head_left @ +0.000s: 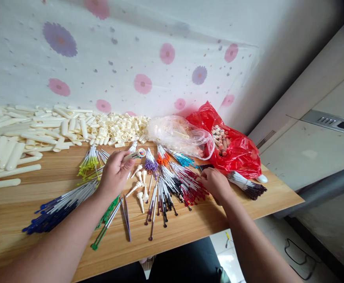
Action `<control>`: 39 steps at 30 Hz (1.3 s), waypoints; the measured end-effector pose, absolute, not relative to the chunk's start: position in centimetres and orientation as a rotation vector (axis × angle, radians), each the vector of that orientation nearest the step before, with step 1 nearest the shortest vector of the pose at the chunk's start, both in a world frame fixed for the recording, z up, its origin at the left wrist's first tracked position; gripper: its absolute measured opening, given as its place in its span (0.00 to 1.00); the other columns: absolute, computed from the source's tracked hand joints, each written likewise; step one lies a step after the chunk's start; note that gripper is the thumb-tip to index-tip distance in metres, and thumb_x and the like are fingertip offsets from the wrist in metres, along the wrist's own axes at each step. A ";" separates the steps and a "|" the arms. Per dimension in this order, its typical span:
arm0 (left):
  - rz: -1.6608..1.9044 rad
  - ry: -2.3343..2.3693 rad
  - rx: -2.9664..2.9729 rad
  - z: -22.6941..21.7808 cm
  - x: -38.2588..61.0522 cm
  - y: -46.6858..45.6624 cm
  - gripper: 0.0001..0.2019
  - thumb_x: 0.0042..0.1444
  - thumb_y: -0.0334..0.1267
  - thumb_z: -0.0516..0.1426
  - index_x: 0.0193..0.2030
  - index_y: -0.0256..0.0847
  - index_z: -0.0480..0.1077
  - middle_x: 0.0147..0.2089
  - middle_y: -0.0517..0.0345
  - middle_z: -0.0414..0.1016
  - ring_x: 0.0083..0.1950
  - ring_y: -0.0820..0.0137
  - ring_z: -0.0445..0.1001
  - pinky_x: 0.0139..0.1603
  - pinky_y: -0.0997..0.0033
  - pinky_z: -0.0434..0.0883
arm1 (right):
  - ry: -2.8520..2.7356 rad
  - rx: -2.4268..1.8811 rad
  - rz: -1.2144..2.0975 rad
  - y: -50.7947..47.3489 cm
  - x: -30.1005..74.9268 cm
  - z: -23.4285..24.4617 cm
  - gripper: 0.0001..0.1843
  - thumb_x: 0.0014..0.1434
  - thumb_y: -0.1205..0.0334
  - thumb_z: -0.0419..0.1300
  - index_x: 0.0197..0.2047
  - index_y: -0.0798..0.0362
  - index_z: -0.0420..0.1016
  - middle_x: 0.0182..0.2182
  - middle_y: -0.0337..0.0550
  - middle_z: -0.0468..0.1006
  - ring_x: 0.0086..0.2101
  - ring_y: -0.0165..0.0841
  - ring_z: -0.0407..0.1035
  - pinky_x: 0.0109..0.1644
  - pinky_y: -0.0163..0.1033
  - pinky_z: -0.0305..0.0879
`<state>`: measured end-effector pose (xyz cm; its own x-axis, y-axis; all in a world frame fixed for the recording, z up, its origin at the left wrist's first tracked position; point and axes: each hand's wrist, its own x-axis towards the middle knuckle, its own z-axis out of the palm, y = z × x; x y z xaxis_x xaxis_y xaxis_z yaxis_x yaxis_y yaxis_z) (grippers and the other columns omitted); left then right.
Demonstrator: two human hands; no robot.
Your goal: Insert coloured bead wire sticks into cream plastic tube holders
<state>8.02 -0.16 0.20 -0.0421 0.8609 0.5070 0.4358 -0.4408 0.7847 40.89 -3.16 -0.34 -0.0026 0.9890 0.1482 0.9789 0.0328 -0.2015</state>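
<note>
My left hand (pixel 114 173) is closed around a short cream pen barrel (pixel 135 154), tilted so that its open end shows coloured tips inside. At the right, my right hand (pixel 215 182) has its fingers curled down beside the fan of red-ended pen refills (pixel 192 184); what it grips, if anything, is hidden. A dark flat object (pixel 206 167) shows partly behind that hand. Between the hands lie several cream pointed pen tips (pixel 140 184), black-ended refills (pixel 172 186), purple-ended refills (pixel 151 162) and orange-ended refills (pixel 162 155). Tweezers (pixel 126 218) rest below the left wrist.
Long cream tubes (pixel 9 153) and a heap of short slotted cream parts (pixel 121 127) line the table's back. A clear bag (pixel 177 135) adjoins a red plastic bag (pixel 236 151). Blue-ended refills (pixel 62 206) lie left; dark-ended refills (pixel 247 184) lie near the table's right edge.
</note>
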 end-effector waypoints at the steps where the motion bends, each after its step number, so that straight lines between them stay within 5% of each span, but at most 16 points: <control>1: 1.468 1.314 1.774 0.2 8.2 -0.3 0.14 0.54 0.50 0.55 0.39 0.40 0.66 0.35 0.58 0.69 0.38 0.65 0.70 0.39 0.67 0.66 | -2.041 -1.998 0.098 -3.3 40.8 0.0 0.08 0.54 0.68 0.52 0.28 0.56 0.71 0.30 0.47 0.75 0.33 0.34 0.67 0.36 0.36 0.59; 4: 1.434 1.189 1.560 0.5 8.9 -0.8 0.15 0.48 0.47 0.62 0.38 0.40 0.67 0.33 0.60 0.70 0.35 0.68 0.70 0.35 0.71 0.66 | -1.996 -1.840 0.319 -3.6 39.1 1.2 0.08 0.58 0.63 0.49 0.31 0.54 0.67 0.27 0.41 0.72 0.28 0.29 0.66 0.31 0.32 0.60; 9: 1.274 1.002 1.374 0.9 10.1 -2.1 0.11 0.47 0.42 0.63 0.34 0.37 0.73 0.26 0.59 0.71 0.23 0.76 0.64 0.22 0.75 0.60 | -1.580 -1.082 1.268 -2.7 31.5 2.8 0.11 0.54 0.55 0.56 0.28 0.53 0.62 0.21 0.33 0.66 0.20 0.24 0.60 0.25 0.31 0.60; 15: 1.441 0.878 1.142 1.0 9.9 -1.8 0.07 0.49 0.38 0.62 0.28 0.36 0.71 0.22 0.62 0.68 0.24 0.78 0.65 0.25 0.77 0.63 | -1.557 -0.888 1.536 -0.9 24.7 3.2 0.11 0.51 0.56 0.61 0.27 0.55 0.66 0.20 0.33 0.68 0.20 0.23 0.63 0.25 0.31 0.64; 18: 1.459 0.838 0.998 1.4 9.5 -1.6 0.07 0.48 0.36 0.63 0.28 0.36 0.70 0.24 0.62 0.69 0.23 0.78 0.66 0.24 0.78 0.63 | -1.543 -0.841 1.452 -0.4 24.6 2.5 0.09 0.54 0.57 0.60 0.30 0.55 0.69 0.22 0.35 0.71 0.22 0.24 0.66 0.29 0.33 0.67; 25: 1.383 0.760 0.870 1.7 9.6 -1.7 0.07 0.48 0.36 0.63 0.29 0.34 0.70 0.25 0.61 0.70 0.23 0.79 0.66 0.23 0.79 0.64 | -2.006 -0.602 0.438 -0.4 26.2 1.4 0.09 0.57 0.69 0.56 0.41 0.53 0.74 0.35 0.44 0.78 0.36 0.30 0.71 0.42 0.39 0.69; 39: 1.256 0.665 0.864 1.2 9.7 -2.0 0.08 0.48 0.36 0.63 0.26 0.36 0.68 0.24 0.62 0.66 0.24 0.79 0.63 0.24 0.79 0.62 | -2.071 -0.381 0.229 -1.0 26.2 2.4 0.11 0.56 0.67 0.62 0.43 0.57 0.75 0.37 0.50 0.77 0.38 0.32 0.73 0.40 0.38 0.72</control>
<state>9.70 -1.96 1.19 0.2024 0.9788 0.0301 -0.5253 0.0826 0.8469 26.23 -1.04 2.39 -0.4714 0.3598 0.8052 0.1750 0.9330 -0.3144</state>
